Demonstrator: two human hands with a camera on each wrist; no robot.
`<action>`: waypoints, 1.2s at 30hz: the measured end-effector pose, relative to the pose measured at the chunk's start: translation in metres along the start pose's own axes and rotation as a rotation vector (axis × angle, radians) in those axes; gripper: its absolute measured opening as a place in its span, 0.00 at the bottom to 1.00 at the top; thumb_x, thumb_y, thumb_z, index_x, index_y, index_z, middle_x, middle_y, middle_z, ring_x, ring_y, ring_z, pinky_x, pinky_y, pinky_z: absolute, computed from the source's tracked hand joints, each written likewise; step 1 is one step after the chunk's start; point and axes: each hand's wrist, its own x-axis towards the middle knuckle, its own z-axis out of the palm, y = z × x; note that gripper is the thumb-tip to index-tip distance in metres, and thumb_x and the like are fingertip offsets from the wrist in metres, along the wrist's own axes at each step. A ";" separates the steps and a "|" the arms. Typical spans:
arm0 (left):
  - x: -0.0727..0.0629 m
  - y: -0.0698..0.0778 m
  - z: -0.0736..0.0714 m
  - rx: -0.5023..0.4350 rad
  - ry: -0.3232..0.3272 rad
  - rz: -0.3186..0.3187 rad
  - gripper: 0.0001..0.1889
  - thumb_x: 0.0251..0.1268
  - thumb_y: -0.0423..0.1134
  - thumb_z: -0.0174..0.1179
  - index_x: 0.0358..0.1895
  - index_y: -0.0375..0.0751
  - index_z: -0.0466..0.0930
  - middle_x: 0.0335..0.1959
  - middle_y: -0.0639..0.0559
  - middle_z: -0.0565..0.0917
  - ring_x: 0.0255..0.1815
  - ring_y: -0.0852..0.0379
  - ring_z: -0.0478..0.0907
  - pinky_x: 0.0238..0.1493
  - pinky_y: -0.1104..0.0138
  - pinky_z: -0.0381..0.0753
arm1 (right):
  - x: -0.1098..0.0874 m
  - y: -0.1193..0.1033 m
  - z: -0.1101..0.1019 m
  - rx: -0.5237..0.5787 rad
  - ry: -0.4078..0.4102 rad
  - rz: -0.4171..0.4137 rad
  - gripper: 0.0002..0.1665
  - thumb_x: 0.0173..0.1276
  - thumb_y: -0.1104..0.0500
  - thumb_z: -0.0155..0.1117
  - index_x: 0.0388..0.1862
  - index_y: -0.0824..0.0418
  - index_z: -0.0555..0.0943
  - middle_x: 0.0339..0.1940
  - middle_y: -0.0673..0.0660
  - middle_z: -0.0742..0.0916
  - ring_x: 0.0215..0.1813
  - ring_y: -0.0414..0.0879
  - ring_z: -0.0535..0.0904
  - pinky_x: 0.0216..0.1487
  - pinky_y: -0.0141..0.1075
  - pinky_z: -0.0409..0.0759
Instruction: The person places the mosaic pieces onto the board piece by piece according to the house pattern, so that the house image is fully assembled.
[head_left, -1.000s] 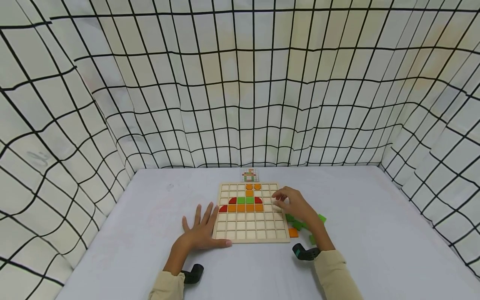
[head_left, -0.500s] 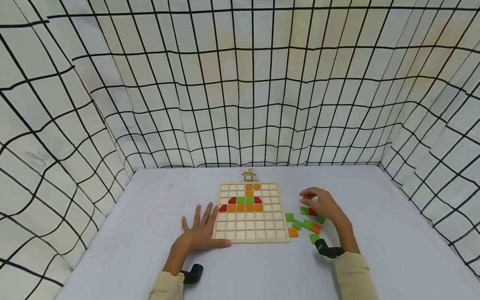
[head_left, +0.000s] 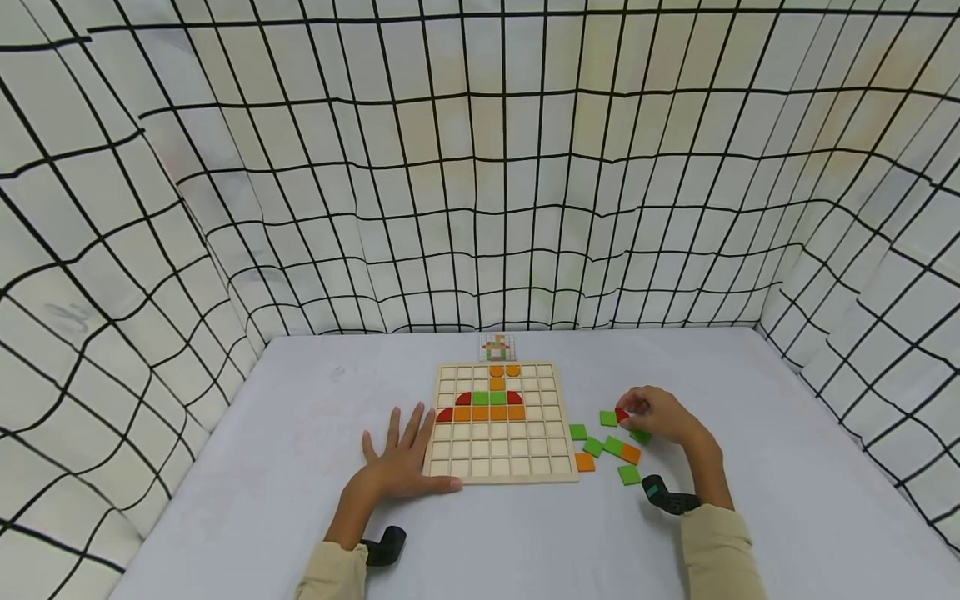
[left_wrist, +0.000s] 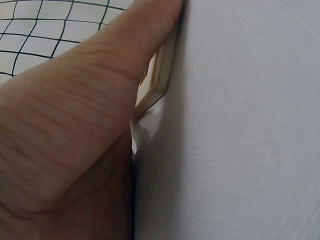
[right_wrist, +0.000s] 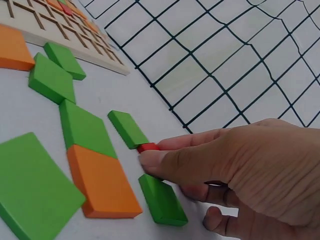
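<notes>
A wooden grid board [head_left: 498, 454] lies on the table, with red, green and orange tiles set in its upper and middle rows. My left hand [head_left: 403, 467] lies spread at the board's lower left corner, its thumb along the near edge. To the board's right, my right hand [head_left: 663, 415] pinches a red tile [head_left: 621, 415] between thumb and fingertips; most of that tile is hidden by the fingers in the right wrist view. One green tile [right_wrist: 127, 129] touches the red one, and another green tile [right_wrist: 164, 200] lies under the hand's near side.
Several loose green tiles and orange tiles [head_left: 585, 462] lie between the board and my right hand. A small pattern card [head_left: 498, 347] sits behind the board. White netted walls [head_left: 525, 183] enclose the white table [head_left: 300, 417] at the back and sides.
My right hand has moved from over the board's right side out to the loose tiles, then down onto the red tile, which it now pinches. The left hand stays put.
</notes>
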 end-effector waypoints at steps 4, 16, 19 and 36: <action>0.000 0.001 -0.001 0.025 -0.005 -0.008 0.64 0.45 0.73 0.64 0.80 0.44 0.41 0.81 0.43 0.37 0.79 0.33 0.26 0.64 0.26 0.24 | 0.002 0.000 0.002 -0.016 0.041 0.015 0.11 0.62 0.63 0.70 0.43 0.64 0.82 0.38 0.57 0.83 0.42 0.48 0.75 0.46 0.41 0.76; 0.001 -0.002 0.002 -0.012 0.021 0.021 0.66 0.41 0.79 0.61 0.79 0.43 0.43 0.81 0.42 0.39 0.79 0.33 0.26 0.64 0.28 0.20 | 0.004 0.005 0.009 -0.019 0.114 0.021 0.11 0.62 0.60 0.70 0.42 0.63 0.82 0.42 0.59 0.82 0.46 0.51 0.76 0.52 0.48 0.78; 0.001 -0.002 0.002 -0.012 0.019 0.017 0.66 0.42 0.78 0.61 0.79 0.43 0.43 0.81 0.42 0.39 0.79 0.33 0.26 0.64 0.28 0.20 | 0.003 0.006 0.010 -0.019 0.123 0.016 0.12 0.62 0.60 0.70 0.42 0.64 0.82 0.43 0.59 0.82 0.46 0.51 0.76 0.52 0.48 0.78; 0.003 -0.003 0.002 0.011 -0.007 -0.005 0.66 0.42 0.77 0.62 0.80 0.45 0.40 0.82 0.44 0.36 0.79 0.34 0.24 0.64 0.28 0.21 | 0.008 -0.004 0.013 0.032 0.157 -0.039 0.13 0.62 0.58 0.70 0.40 0.65 0.81 0.35 0.55 0.84 0.39 0.45 0.77 0.41 0.30 0.77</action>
